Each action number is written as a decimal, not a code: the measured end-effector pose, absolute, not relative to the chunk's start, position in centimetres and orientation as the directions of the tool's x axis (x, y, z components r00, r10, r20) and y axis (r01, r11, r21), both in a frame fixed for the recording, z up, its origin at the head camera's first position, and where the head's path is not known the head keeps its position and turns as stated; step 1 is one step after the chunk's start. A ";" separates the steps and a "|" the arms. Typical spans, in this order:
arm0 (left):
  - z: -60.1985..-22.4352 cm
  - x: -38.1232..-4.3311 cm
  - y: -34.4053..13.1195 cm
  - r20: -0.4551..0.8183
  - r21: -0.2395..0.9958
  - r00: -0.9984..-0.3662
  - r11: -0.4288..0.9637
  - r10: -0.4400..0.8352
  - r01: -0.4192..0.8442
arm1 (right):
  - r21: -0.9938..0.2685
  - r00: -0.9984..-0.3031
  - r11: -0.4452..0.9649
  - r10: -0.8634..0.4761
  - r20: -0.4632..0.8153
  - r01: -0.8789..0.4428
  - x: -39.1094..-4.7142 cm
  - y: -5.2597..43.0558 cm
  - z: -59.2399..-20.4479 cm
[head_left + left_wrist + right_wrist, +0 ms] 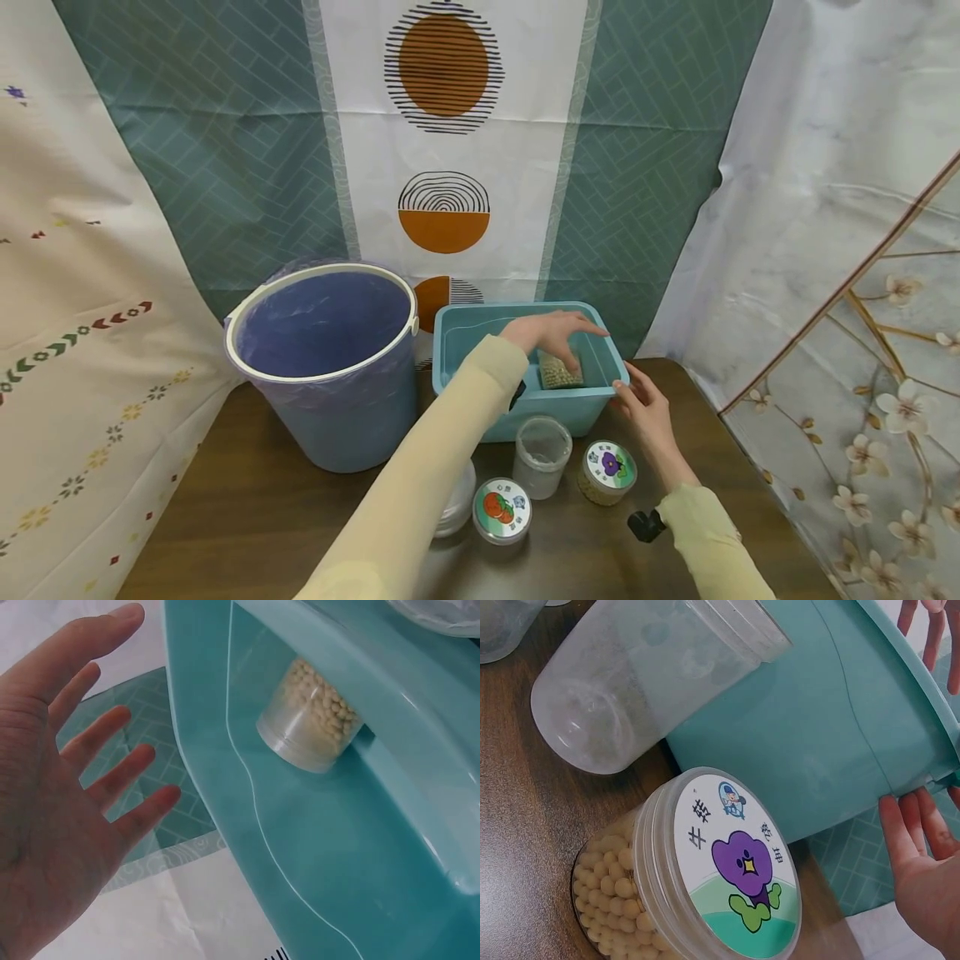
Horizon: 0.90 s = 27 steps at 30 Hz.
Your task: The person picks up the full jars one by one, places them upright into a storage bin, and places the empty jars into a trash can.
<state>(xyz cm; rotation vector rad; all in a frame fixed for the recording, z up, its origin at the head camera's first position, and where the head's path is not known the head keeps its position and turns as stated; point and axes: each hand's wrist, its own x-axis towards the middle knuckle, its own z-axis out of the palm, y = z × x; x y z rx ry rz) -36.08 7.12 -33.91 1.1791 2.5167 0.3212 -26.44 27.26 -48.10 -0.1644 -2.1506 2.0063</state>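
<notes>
A teal plastic bin stands at the back of the table. My left hand hovers over its right part, fingers spread and apart, with nothing in it; the left wrist view shows the open palm beside the rim. Inside the bin, a clear jar of pale pellets leans against the wall. My right hand grips the bin's right end, thumb at the rim and fingers under the edge. Closest to that hand is a pellet jar with a purple-flower lid. An uncovered clear jar stands in front of the bin.
Left of the bin is a tall blue bucket lined with a plastic bag. A jar with a tomato-picture lid sits nearer me, beside another clear container partly hidden by my left sleeve. Patterned cloths hang behind and at both sides.
</notes>
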 end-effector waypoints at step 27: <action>-35.2 -31.8 6.9 -0.117 0.454 -0.490 0.485 0.864 0.747 | -0.998 -0.988 0.042 0.144 0.059 -0.053 -26.4 27.8 -47.9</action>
